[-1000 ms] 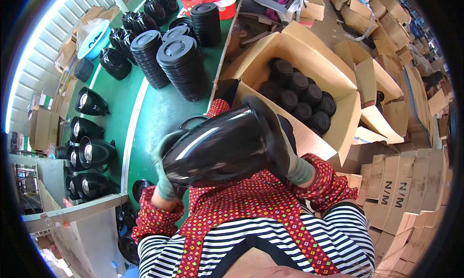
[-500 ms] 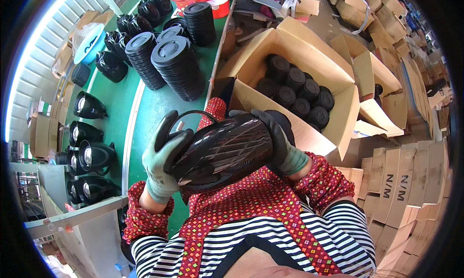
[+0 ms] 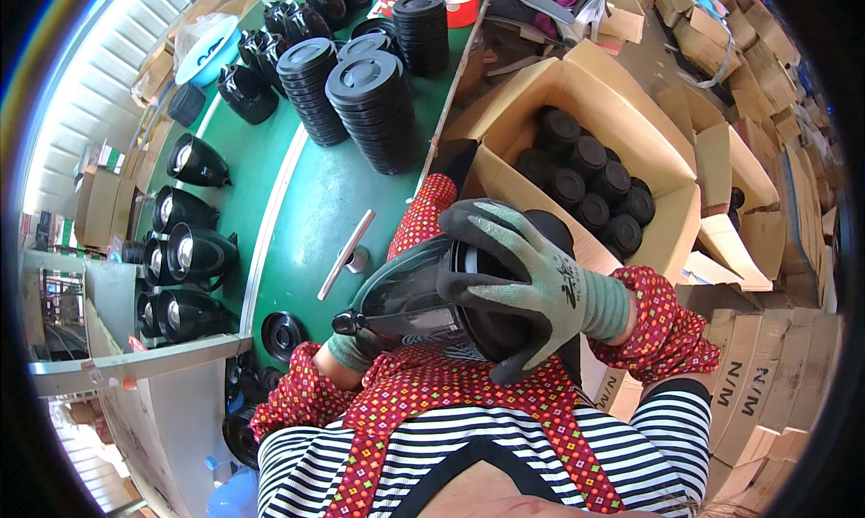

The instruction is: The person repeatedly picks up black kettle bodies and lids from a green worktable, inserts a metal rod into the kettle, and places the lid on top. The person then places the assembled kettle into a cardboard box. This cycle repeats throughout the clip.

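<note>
"Grey-green gloves are covering both hands, and we're watching the right hand (image 3: 541, 288) closely: its digits are reaching wide apart, lying across the broad end of a glossy black pot (image 3: 410, 288). Whether they're gripping or merely resting, we're not able to tell!"

"And where are we finding that pot?"

"It's lying tilted on its side between the hands, in front of the red patterned apron (image 3: 387, 383), and its small black knob (image 3: 347, 322) is facing left."

"How is the left hand (image 3: 356, 349) doing?"

"We're seeing only a bit of glove below the pot! The pot is hiding its fingers, so how far they're opening or what they're holding, we're not managing to say."

"What else are we spotting?"

"A slim pale bar (image 3: 347, 255) is sitting on the green table (image 3: 311, 198), just left of the pot. Farther back, tall stacks of black lids (image 3: 368, 72) are standing, while more black pots (image 3: 194, 250) are lining up at the left. And over on our right, an open cardboard box (image 3: 671, 216) is holding black cylinders (image 3: 587, 156)!"
</note>
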`<act>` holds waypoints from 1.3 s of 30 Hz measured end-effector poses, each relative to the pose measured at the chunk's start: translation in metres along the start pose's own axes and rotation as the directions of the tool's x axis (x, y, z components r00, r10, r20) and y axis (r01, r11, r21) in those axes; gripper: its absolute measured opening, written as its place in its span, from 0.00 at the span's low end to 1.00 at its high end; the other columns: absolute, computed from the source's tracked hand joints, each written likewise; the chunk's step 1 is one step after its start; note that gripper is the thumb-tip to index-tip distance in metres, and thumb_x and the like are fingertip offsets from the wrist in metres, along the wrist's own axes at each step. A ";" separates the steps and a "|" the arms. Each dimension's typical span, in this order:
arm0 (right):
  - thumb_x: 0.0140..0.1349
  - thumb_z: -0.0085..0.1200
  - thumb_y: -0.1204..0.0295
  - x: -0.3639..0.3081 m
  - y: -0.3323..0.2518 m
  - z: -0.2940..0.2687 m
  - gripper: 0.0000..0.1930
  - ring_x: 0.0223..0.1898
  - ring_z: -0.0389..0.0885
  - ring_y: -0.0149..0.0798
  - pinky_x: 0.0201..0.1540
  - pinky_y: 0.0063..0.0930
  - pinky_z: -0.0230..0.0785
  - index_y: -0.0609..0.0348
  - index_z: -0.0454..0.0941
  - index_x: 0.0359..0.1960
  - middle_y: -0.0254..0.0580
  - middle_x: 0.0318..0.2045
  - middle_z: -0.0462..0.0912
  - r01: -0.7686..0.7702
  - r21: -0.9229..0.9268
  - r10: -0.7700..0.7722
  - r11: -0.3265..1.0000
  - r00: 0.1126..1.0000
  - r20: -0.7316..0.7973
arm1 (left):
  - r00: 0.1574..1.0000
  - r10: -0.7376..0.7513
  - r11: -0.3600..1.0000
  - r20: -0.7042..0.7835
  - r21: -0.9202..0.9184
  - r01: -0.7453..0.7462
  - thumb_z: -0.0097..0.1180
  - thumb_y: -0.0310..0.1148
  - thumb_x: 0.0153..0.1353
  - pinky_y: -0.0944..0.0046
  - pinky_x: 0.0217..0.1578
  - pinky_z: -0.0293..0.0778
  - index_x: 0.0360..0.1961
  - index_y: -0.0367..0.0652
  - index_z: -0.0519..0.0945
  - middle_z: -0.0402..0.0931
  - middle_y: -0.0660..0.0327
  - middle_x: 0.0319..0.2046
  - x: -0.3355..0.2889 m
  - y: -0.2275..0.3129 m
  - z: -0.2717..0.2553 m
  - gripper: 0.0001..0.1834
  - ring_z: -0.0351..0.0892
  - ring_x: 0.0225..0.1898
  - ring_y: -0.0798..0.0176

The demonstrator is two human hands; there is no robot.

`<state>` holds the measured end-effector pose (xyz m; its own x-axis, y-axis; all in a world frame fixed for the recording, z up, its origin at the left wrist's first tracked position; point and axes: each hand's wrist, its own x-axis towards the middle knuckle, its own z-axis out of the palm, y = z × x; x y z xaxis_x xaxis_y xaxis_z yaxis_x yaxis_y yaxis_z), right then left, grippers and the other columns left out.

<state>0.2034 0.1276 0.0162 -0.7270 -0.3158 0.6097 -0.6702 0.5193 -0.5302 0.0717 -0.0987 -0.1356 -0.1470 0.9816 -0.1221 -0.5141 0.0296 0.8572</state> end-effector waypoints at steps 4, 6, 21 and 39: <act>0.52 0.73 0.44 -0.007 0.005 0.015 0.46 0.73 0.61 0.72 0.73 0.65 0.55 0.54 0.73 0.69 0.66 0.72 0.64 -0.026 0.005 0.026 1.000 0.980 -0.195 | 0.999 0.044 0.985 -0.021 0.169 -0.040 0.71 0.38 0.66 0.53 0.73 0.67 0.73 0.36 0.67 0.70 0.50 0.71 0.000 -0.008 -0.016 0.39 0.74 0.69 0.59; 0.57 0.70 0.49 -0.014 0.006 0.024 0.42 0.72 0.65 0.67 0.74 0.57 0.57 0.61 0.73 0.68 0.64 0.71 0.67 -0.176 0.090 0.197 0.980 0.913 -0.358 | 0.980 0.199 0.606 -0.001 0.786 -0.123 0.71 0.38 0.66 0.55 0.73 0.67 0.73 0.34 0.66 0.69 0.49 0.72 -0.008 -0.011 -0.043 0.41 0.74 0.68 0.60; 0.74 0.54 0.69 -0.124 0.079 0.072 0.23 0.63 0.81 0.43 0.69 0.36 0.72 0.68 0.73 0.67 0.52 0.64 0.80 -0.352 0.722 0.721 0.595 0.631 -0.286 | 0.863 0.335 0.805 -0.377 0.591 -0.054 0.72 0.30 0.61 0.63 0.50 0.79 0.74 0.33 0.66 0.80 0.47 0.59 -0.014 0.128 0.072 0.42 0.84 0.52 0.63; 0.74 0.58 0.61 -0.071 0.059 0.004 0.21 0.53 0.82 0.36 0.61 0.31 0.74 0.64 0.81 0.60 0.41 0.53 0.85 -0.549 0.692 0.857 0.469 0.473 -0.205 | 0.685 0.699 0.412 -0.208 0.899 -0.148 0.87 0.40 0.40 0.42 0.72 0.62 0.51 0.41 0.85 0.56 0.35 0.73 -0.015 0.026 0.070 0.36 0.63 0.72 0.29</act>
<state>0.2149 0.1772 -0.0607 -0.8877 0.4582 -0.0447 -0.0187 -0.1328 -0.9910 0.1196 -0.0991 -0.0763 -0.6353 0.6536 0.4113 0.5693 0.0366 0.8213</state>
